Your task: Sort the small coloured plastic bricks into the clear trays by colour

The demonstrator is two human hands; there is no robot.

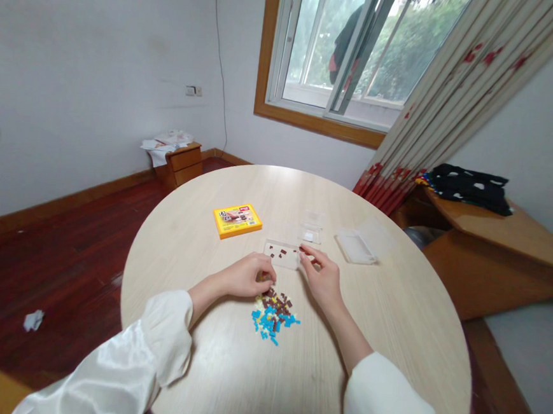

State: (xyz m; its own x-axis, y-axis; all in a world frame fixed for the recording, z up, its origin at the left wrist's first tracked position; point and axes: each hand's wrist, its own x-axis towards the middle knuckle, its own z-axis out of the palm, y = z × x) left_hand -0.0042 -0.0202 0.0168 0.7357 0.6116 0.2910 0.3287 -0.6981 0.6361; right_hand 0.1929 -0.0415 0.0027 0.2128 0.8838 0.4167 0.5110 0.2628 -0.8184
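Observation:
A loose pile of small building bricks (pixel 275 315), in blue, brown and pale yellow, lies on the round table in front of me. At the pile's upper edge is my left hand (pixel 252 275), its fingers curled in and pinched together; whatever is between the fingertips is hidden. Just beyond stands a shallow clear plastic tray (pixel 289 262) with several brown bricks scattered in it. My right hand (pixel 321 277) grips the tray's right end between thumb and fingers.
A yellow box (pixel 238 221) lies at the back left of the table (pixel 224 381). Small clear plastic lids or trays (pixel 311 233) are behind the brick tray. A larger translucent container (pixel 356 246) rests to the right. Beyond are a window (pixel 346 53) and a curtain (pixel 428 110).

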